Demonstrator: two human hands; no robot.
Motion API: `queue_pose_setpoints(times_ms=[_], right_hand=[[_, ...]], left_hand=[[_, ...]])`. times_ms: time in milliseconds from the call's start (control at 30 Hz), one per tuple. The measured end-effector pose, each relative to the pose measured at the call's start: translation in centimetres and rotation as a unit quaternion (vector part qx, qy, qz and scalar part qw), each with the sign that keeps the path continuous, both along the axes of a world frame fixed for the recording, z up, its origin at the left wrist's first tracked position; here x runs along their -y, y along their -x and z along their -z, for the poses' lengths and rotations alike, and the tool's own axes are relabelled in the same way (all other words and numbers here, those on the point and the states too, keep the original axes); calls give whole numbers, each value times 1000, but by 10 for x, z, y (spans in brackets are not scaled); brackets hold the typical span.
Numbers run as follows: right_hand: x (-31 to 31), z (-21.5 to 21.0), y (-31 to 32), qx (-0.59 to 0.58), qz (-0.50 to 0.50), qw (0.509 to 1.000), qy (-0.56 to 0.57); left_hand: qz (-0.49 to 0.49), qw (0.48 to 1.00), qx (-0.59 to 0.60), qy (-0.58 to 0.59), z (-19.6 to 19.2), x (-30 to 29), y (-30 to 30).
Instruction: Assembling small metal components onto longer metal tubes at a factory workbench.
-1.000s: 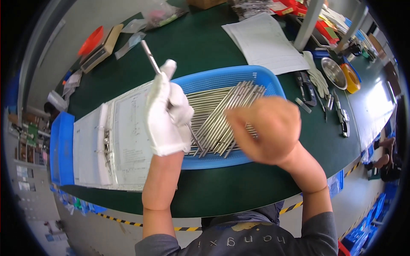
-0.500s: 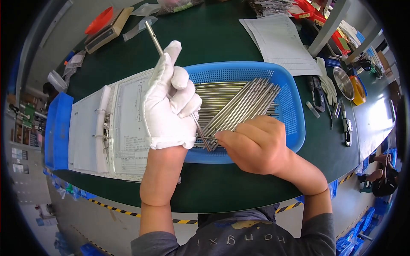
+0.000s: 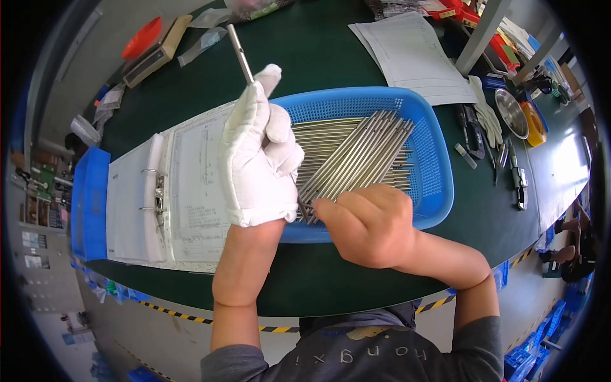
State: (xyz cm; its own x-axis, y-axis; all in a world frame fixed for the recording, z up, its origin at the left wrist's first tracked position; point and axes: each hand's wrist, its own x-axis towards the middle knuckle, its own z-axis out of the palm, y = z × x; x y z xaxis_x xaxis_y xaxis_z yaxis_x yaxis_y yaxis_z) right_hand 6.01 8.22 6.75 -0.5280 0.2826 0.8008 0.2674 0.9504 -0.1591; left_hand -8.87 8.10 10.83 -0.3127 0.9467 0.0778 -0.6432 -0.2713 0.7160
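Note:
My left hand (image 3: pixel 258 159), in a white glove, is closed around a slim metal rod (image 3: pixel 240 55). The rod's upper end, with a small hole near its tip, sticks out past the fingers to the upper left. My bare right hand (image 3: pixel 371 224) is curled shut over the near rim of a blue plastic basket (image 3: pixel 440 181). Its thumb and forefinger pinch close to the glove's lower right side; what they hold, if anything, is hidden. Many metal rods (image 3: pixel 359 159) lie in the basket, some crosswise and some slanted on top.
An open ring binder (image 3: pixel 191 191) with drawings lies left of the basket, beside a blue bin (image 3: pixel 89 204). Paper sheets (image 3: pixel 414 57) rest behind. To the right are a white glove (image 3: pixel 487 118), a metal bowl (image 3: pixel 511 113) and a caliper (image 3: pixel 519 181). A scale (image 3: pixel 156 54) stands far left.
The right hand has shifted slightly left and down, its thumb now nearer the glove. The left hand has turned a little, with the rod still in it. The whole view has shifted slightly.

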Motion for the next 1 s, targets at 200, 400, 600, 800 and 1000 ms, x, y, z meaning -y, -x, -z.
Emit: queue_pose_setpoints(times_ms=[200,400,600,800,1000], right_hand=[[-12,-27,-21,6,-74,994,74],[-30,-54,-43,-100,56,993,6],[-37,-53,-47,-162,115,979,-46],[-40,-50,-47,-165,84,981,-62],[-38,-49,-43,-155,141,972,-103]], left_hand=[[54,998,6,22,6,3,-5],[190,982,-16,6,0,19,-21],[290,957,-27,13,3,24,-31],[305,951,-53,3,2,25,-34],[284,957,-65,-10,6,24,-33]])
